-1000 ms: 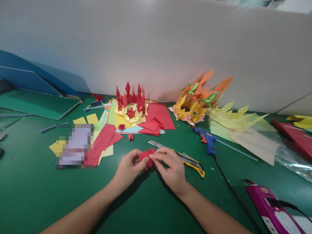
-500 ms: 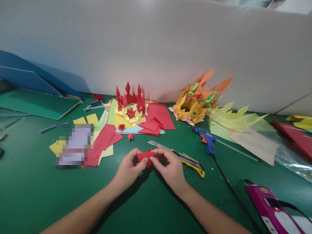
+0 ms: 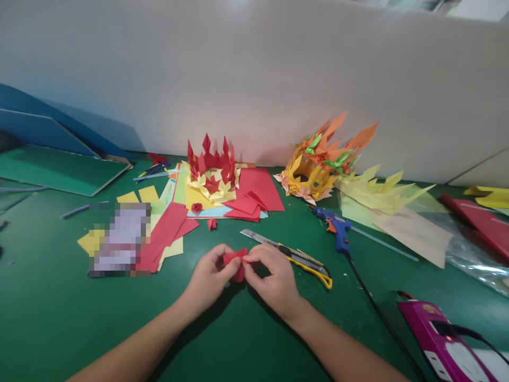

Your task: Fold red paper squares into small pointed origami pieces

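A small folded piece of red paper [image 3: 235, 261] is pinched between both my hands just above the green table [image 3: 59, 307]. My left hand [image 3: 209, 278] grips its left side with thumb and fingers closed. On the right side my right hand [image 3: 274, 278] pinches it with curled fingers. Behind the hands lie a yellow utility knife [image 3: 296, 257] with its blade out, and two tiny folded red paper bits [image 3: 212, 224].
A red and yellow paper crown [image 3: 210, 172] sits on loose coloured sheets [image 3: 254, 193]. An orange and yellow paper crown [image 3: 318, 164] stands at the right, by a blue glue gun [image 3: 336, 228] with a black cord. A magenta device [image 3: 441, 339] lies near right; green boards [image 3: 59, 170] far left.
The red paper piece has been folded smaller between my fingers, and both hands have drawn slightly closer together. Nothing else on the table moved.
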`<state>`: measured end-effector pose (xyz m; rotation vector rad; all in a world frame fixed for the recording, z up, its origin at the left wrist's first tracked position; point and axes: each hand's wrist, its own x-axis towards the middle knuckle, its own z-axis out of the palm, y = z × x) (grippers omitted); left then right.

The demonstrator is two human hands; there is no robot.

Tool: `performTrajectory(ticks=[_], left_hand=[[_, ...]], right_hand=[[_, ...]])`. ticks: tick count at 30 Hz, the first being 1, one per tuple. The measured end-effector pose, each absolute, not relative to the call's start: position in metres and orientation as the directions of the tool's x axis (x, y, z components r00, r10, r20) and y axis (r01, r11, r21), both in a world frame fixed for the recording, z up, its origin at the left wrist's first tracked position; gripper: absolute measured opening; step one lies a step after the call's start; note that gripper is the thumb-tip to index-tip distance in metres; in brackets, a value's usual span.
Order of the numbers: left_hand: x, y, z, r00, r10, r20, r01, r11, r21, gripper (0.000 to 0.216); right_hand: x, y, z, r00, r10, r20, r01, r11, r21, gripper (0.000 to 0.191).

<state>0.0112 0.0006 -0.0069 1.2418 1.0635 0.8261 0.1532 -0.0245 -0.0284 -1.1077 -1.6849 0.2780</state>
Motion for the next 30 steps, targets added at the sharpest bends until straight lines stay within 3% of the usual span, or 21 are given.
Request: performTrajectory(ticks=[8,16,22,26,30], left_hand=[[0.0100,-0.0006,-0.0042,0.297,0.937,-0.185,0.053,0.177,0.983,0.027],[0.0102,0.0001,-0.0026,0.289,0.917,-0.274,-0.139,0.323,0.936,0.032],[0.0079,0.0012,-0.0038,0.268,0.920,-0.285,-0.151,0.332,0.931,0.031],[0.0072,0.0011,-0.0036,0.251,0.927,-0.280,-0.107,0.314,0.944,0.029],[0.0091,0.0015,-0.0025,0.229,0.940,-0.253,-0.031,0.266,0.963,0.026]], right_hand=[[0.1577,-0.0254,-0.0292,-0.152,0.685,0.712,0.636,0.620,-0.460,0.013],[0.1589,-0.0254,-0.0245,-0.195,0.669,0.717,0.623,0.649,-0.436,0.019],[0.1601,-0.0247,-0.0262,-0.224,0.673,0.705,0.630,0.652,-0.422,0.025],[0.1604,-0.0249,-0.0267,-0.201,0.684,0.701,0.597,0.653,-0.466,0.029],[0.1597,-0.0242,-0.0250,-0.039,0.773,0.633,0.491,0.567,-0.662,0.020]])
